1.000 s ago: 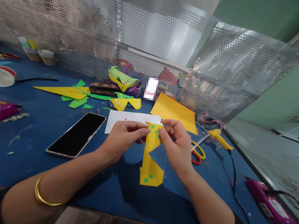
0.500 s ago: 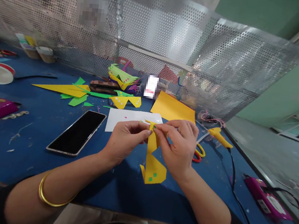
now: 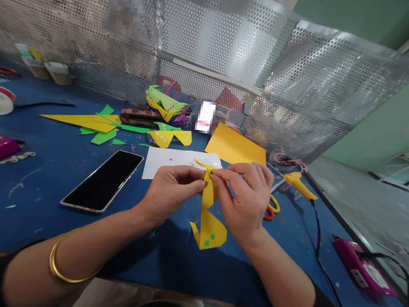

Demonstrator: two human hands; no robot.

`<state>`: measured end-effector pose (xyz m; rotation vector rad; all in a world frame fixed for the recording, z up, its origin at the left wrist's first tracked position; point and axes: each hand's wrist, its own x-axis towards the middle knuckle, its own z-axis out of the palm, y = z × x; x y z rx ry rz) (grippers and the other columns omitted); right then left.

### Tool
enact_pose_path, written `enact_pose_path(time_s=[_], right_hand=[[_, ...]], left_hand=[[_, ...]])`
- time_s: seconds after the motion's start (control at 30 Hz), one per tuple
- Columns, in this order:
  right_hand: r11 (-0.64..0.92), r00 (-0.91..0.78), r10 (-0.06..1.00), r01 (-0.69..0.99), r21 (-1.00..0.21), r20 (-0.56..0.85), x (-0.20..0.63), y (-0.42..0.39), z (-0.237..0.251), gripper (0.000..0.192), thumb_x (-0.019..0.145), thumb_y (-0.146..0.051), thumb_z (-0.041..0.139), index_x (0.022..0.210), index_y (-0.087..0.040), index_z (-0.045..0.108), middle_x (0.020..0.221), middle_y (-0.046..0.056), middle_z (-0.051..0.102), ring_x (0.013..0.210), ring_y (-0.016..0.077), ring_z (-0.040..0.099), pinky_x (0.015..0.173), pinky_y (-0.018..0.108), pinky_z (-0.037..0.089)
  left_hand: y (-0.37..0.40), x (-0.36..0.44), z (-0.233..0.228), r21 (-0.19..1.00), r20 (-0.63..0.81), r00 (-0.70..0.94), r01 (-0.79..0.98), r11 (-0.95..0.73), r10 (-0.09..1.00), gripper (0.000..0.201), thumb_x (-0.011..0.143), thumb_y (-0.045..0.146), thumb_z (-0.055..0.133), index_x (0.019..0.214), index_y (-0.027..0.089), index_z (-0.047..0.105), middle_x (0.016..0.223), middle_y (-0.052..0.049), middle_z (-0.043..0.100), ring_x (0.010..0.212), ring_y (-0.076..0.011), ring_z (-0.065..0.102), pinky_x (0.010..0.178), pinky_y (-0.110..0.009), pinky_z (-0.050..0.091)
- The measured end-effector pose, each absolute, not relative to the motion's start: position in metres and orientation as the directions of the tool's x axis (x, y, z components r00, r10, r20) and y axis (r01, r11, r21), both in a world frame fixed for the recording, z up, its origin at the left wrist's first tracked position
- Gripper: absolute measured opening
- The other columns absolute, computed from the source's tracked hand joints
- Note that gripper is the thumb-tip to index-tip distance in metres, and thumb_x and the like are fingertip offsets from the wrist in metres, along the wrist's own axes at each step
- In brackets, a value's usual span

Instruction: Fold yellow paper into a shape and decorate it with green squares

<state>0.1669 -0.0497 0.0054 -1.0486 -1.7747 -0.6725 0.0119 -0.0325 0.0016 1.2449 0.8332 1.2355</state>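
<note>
Across the blue worktable (image 3: 37, 193), which fills the lower two thirds of the frame below a perforated metal screen (image 3: 215, 56), the work in hand looks like sticking small coloured dots onto a folded yellow paper shape (image 3: 208, 223) held up at centre frame. The step seems to be seating one dot near the paper's upper end; the next move, by my judgement, calls for steady fingertip pressure while the other hand keeps the strip from twisting. The left hand (image 3: 173, 189) is curled, thumb and forefinger pressed together on the upper left edge of the strip. The right hand (image 3: 247, 198) is also curled, its fingertips pinching the same upper end from the right, so both hands meet just above the paper's hanging, dotted lower flap. Behind the hands lies a white sheet (image 3: 174, 162), with an orange sheet (image 3: 236, 150) beside it. A black phone (image 3: 102, 186) lies left of centre, a yellow glue gun (image 3: 299, 184) right of the hands, and scissors (image 3: 271, 208) peek out beside the right hand.
</note>
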Motion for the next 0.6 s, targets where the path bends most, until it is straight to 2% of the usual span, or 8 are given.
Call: enact_pose_path(time_s=[0.3,0.6], right_hand=[[0.508,-0.16,0.349,0.86,-0.043,0.923,0.1647,-0.0487,0.0024,0.012,0.089,-0.02,0.062,0.08,-0.022,0.07,0.076,0.002,0.064,0.075,0.0178,0.058,0.08,0.037,0.041],[0.508,-0.105,0.369,0.855,-0.106,0.924,0.1624,-0.0478,-0.0003,0.013,0.088,-0.021,0.065,0.076,-0.022,0.07,0.073,0.001,0.064,0.073,0.0175,0.058,0.076,0.037,0.041]], left_hand=[[-0.0318,0.0119,-0.0016,0.968,0.15,0.166,-0.227,-0.11,0.975,0.012,0.063,0.018,0.078,0.074,0.021,0.079,0.079,-0.002,0.077,0.077,-0.0179,0.069,0.074,-0.028,0.057],[-0.0313,0.0128,-0.0016,0.955,0.159,0.178,-0.277,-0.106,0.971,0.012,0.061,0.016,0.078,0.071,0.022,0.079,0.076,0.0,0.076,0.069,-0.0132,0.065,0.068,-0.023,0.054]])
